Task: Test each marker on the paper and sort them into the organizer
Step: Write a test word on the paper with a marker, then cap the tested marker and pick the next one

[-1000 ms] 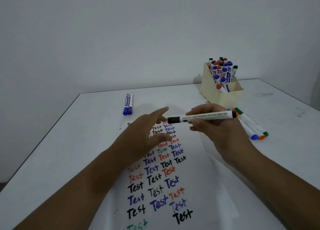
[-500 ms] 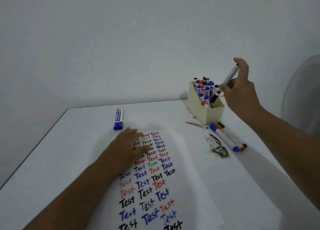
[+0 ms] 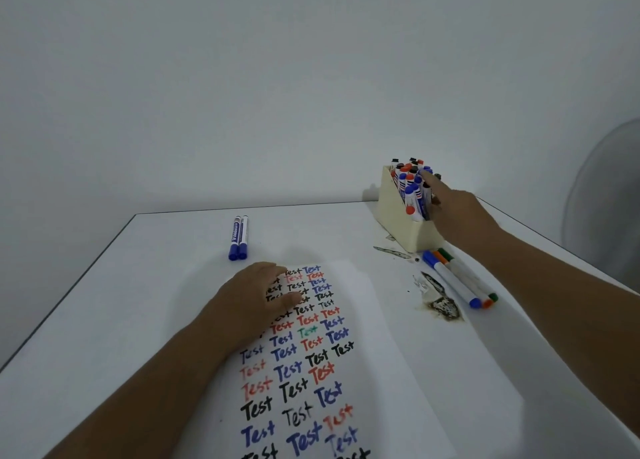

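A white paper (image 3: 377,323) covered in rows of "Test" in black, blue, red and green lies in front of me. My left hand (image 3: 256,299) rests flat on its upper left part. The beige organizer (image 3: 398,216) stands at the back right, packed with several capped markers (image 3: 410,185). My right hand (image 3: 457,216) reaches over its right side, with a straight finger touching the marker tops; I see no marker in its grip. Three markers (image 3: 457,280) with blue, orange and green caps lie beside the organizer. Two blue markers (image 3: 238,237) lie at the back left.
A dark smudged stain (image 3: 441,304) and a thin scrap (image 3: 391,252) mark the white table (image 3: 138,302) between the paper and the three markers. A grey round shape (image 3: 606,202) stands off the table's right edge. A plain wall rises behind.
My right hand carried the black marker from over the paper to the organizer and has lowered onto it; the marker is no longer in its grip. My left hand settled on the paper.
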{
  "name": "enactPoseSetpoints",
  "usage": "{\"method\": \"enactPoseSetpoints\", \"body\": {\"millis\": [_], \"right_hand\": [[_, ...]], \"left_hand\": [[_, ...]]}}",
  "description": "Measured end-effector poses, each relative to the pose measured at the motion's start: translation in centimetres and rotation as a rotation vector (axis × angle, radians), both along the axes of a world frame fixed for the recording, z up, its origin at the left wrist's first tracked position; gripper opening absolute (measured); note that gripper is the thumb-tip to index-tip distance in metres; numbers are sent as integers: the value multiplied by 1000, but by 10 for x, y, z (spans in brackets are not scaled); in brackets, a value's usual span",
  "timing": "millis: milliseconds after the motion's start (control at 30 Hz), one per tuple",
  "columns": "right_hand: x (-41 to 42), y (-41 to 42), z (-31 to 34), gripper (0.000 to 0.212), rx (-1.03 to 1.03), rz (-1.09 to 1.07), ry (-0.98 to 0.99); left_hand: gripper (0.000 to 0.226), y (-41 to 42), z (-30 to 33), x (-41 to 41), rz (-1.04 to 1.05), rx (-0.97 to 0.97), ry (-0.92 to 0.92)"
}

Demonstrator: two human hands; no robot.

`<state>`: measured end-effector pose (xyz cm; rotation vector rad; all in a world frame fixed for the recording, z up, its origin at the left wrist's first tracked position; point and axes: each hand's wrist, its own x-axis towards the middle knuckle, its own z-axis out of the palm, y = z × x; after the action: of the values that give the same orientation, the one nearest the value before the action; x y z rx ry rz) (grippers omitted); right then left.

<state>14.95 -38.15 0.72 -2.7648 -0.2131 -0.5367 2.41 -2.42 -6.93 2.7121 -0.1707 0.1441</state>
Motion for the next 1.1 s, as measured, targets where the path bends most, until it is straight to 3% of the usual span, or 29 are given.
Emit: {"method": "enactPoseSetpoints", "body": {"millis": [167,233,300,400,600,833,933,1100], "right_hand": [[-21,23,9,65,-131,-113,-415],[-39,47,11,62,-84,-3,-516],[-62,77,10,60,-35,209,-357],[-95,114,-11,62,-146,397,-22],[-113,142,-63,83,-203,481,345],[-111,143,-73,84,-238,471,385],[-109,143,-75,84,-236,474,382],[-107,142,-74,82,-231,487,408]], "left_hand": [[63,0,4,0,29,-74,-91],[56,3,6,0,61,-122,-132],[49,8,6,-1,116,-160,-190],[41,17,5,1,210,-180,-265],[39,23,8,0,327,-205,-303],[22,31,17,17,506,-220,-318],[26,45,20,35,572,-167,-242],[38,53,30,56,492,-88,-102]]}}
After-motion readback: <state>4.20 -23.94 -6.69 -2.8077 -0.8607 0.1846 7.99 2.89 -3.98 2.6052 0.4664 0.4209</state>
